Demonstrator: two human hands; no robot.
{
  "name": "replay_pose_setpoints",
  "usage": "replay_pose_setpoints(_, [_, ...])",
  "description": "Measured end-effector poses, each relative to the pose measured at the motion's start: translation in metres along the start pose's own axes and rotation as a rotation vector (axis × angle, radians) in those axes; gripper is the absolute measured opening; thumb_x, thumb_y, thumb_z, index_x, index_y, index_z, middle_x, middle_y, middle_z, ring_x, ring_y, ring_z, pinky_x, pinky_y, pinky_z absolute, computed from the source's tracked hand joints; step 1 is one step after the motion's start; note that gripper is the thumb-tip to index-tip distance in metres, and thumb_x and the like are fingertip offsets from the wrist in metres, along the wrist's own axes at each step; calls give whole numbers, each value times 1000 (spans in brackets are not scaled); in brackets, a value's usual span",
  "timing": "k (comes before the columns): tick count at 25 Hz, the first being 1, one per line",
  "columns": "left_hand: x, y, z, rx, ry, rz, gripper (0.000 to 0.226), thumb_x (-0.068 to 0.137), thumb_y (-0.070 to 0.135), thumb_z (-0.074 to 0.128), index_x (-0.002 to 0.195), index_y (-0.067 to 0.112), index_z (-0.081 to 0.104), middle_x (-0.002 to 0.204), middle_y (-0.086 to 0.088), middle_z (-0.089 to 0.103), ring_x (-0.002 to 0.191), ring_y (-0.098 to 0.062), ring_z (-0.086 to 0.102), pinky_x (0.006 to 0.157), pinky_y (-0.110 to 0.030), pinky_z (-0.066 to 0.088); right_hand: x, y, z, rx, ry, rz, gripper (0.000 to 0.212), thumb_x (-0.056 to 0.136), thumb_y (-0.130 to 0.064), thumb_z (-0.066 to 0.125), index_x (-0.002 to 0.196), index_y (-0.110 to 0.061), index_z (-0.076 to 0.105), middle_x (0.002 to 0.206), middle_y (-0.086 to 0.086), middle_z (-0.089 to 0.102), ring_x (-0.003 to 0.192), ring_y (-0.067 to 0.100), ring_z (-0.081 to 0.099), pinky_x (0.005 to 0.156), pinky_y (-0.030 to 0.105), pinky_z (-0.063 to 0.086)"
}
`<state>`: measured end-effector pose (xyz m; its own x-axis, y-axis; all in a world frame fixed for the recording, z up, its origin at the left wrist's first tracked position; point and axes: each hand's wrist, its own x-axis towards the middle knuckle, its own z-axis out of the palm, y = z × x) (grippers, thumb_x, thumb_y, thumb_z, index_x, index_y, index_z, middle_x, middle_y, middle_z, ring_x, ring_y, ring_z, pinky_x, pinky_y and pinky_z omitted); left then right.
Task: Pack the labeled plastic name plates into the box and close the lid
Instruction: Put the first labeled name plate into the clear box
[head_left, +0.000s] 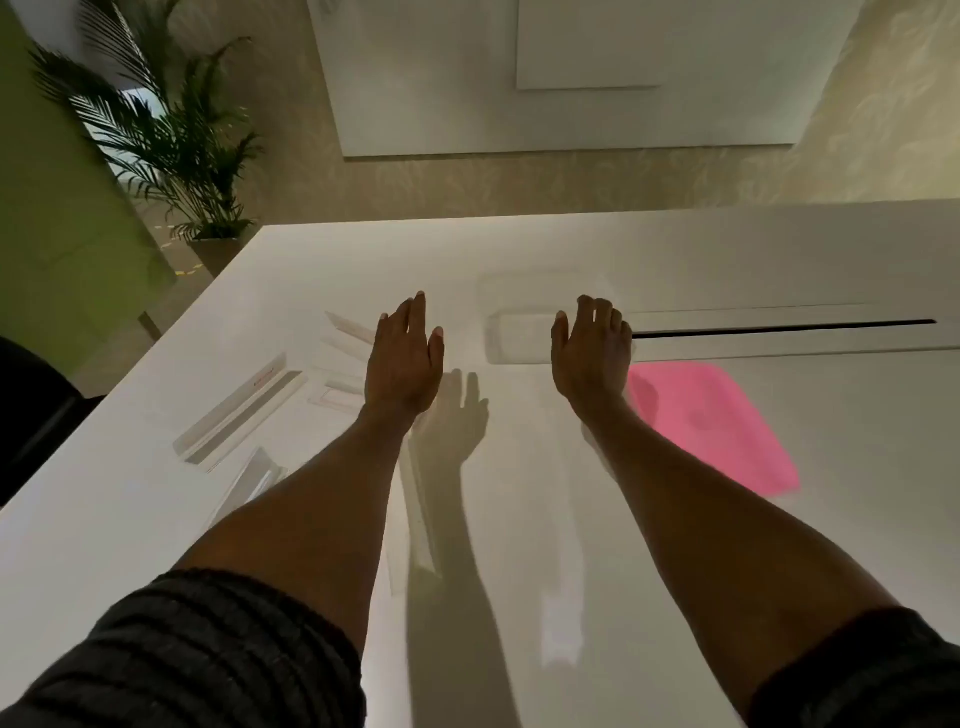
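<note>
A clear plastic box (524, 332) stands on the white table (779, 519), just beyond my hands. Its pink lid (717, 426) lies flat to the right of my right forearm. Several clear plastic name plates lie scattered at the left; the longest one (239, 410) has a small red label. Another name plate (421, 509) lies between my forearms. My left hand (402, 358) hovers above the table with straight fingers and holds nothing. My right hand (592, 353) hovers at the box's right end with loosely bent fingers, holding nothing.
A long dark cable slot (779, 328) runs across the table to the right of the box. A potted palm (171, 145) stands on the floor past the table's far left corner. A dark chair (31, 415) sits at the left edge.
</note>
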<state>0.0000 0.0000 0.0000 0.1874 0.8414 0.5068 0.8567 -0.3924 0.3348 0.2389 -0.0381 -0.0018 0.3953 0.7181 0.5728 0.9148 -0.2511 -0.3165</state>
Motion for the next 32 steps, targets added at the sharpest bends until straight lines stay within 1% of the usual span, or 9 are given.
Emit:
replay_pose_setpoints(7, [56, 19, 33, -149, -95, -40, 60, 107, 38, 32, 160, 13, 21, 166, -9, 24, 153, -24, 24, 118, -44, 36, 69, 17, 17, 148, 2, 185, 43, 105, -40, 36, 115, -7, 62, 113, 15, 64, 106, 35, 59, 93, 48, 48])
replay_pose_setpoints(11, [88, 29, 58, -245, -79, -81, 60, 108, 37, 31, 161, 13, 19, 169, -4, 17, 156, -17, 16, 117, -35, 30, 101, 40, 36, 185, -78, 243, 46, 107, -39, 36, 126, -5, 60, 123, 19, 63, 114, 39, 57, 97, 49, 47])
replay_pose_setpoints(14, [109, 33, 83, -321, -162, -191, 60, 109, 37, 29, 162, 11, 16, 170, -6, 14, 156, -20, 15, 121, -33, 22, 117, 53, 50, 250, -196, 275, 48, 108, -36, 36, 136, -2, 54, 136, 21, 58, 124, 41, 54, 101, 49, 45])
replay_pose_setpoints(17, [125, 40, 101, -459, -256, -397, 56, 110, 34, 27, 159, 6, 26, 166, -12, 27, 153, -27, 26, 122, -34, 19, 129, 58, 61, 371, -291, 348, 48, 109, -31, 35, 144, -1, 47, 146, 22, 52, 135, 41, 49, 107, 47, 42])
replay_pose_setpoints(20, [128, 41, 115, -526, -299, -534, 48, 110, 26, 26, 146, 1, 44, 148, -19, 51, 138, -36, 46, 110, -39, 37, 131, 62, 71, 416, -323, 387, 39, 107, -19, 31, 126, 3, 57, 129, 26, 63, 126, 45, 52, 97, 46, 44])
replay_pose_setpoints(22, [126, 40, 124, -537, -297, -545, 48, 108, 23, 23, 141, -2, 46, 143, -22, 53, 135, -41, 46, 110, -44, 37, 129, 65, 75, 414, -352, 411, 39, 104, -11, 30, 127, 2, 58, 126, 25, 64, 126, 45, 52, 96, 45, 45])
replay_pose_setpoints(24, [123, 39, 127, -552, -286, -569, 49, 106, 23, 22, 140, -1, 47, 143, -22, 53, 135, -40, 45, 113, -47, 37, 127, 67, 74, 398, -378, 421, 47, 102, -5, 32, 145, -5, 52, 139, 23, 60, 135, 39, 47, 107, 40, 43])
replay_pose_setpoints(27, [115, 40, 118, -556, -279, -587, 49, 104, 25, 24, 136, -2, 50, 139, -24, 56, 131, -43, 49, 111, -51, 40, 122, 69, 71, 435, -388, 437, 58, 97, -1, 35, 153, -11, 46, 148, 19, 53, 138, 34, 48, 113, 37, 44])
replay_pose_setpoints(32, [86, 42, 104, -536, -239, -553, 47, 104, 26, 26, 130, -2, 52, 131, -24, 60, 124, -44, 53, 106, -53, 44, 96, 70, 53, 371, -413, 354, 56, 96, 4, 37, 151, -2, 44, 149, 21, 51, 138, 38, 45, 114, 41, 42])
